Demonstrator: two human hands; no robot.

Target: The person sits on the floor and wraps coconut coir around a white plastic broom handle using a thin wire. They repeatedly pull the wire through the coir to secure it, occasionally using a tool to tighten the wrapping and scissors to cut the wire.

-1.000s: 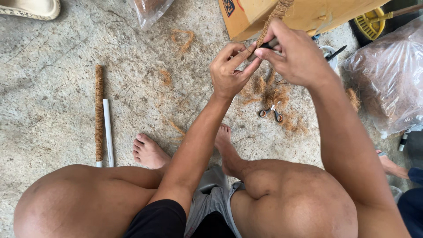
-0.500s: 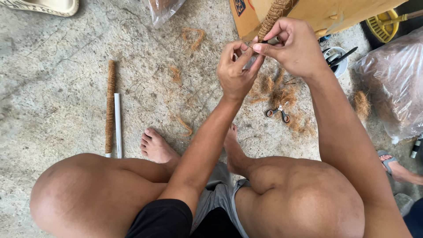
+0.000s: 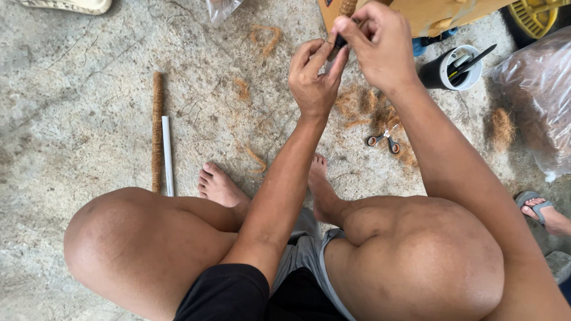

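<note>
I sit low over a concrete floor with both arms raised in front of me. A brown fibre-wrapped stick (image 3: 347,7) rises out of the top of the view. My right hand (image 3: 380,44) grips its lower end, and my left hand (image 3: 314,74) pinches the same end from below, at a dark band. The stick's tip is hidden between my fingers. Loose brown coir fibre (image 3: 372,113) lies on the floor under my hands, with small scissors (image 3: 383,140) beside it.
A finished fibre-wrapped stick (image 3: 157,131) and a white pipe (image 3: 168,156) lie at the left. A yellow cardboard box (image 3: 428,12), a cup of tools (image 3: 449,68) and a clear bag of fibre (image 3: 535,95) are at the right. Another person's sandalled foot (image 3: 544,213) shows at the right edge.
My view has shifted, so the floor things sit further right and lower. Both hands stay on the stick's end, fingers working closer together.
</note>
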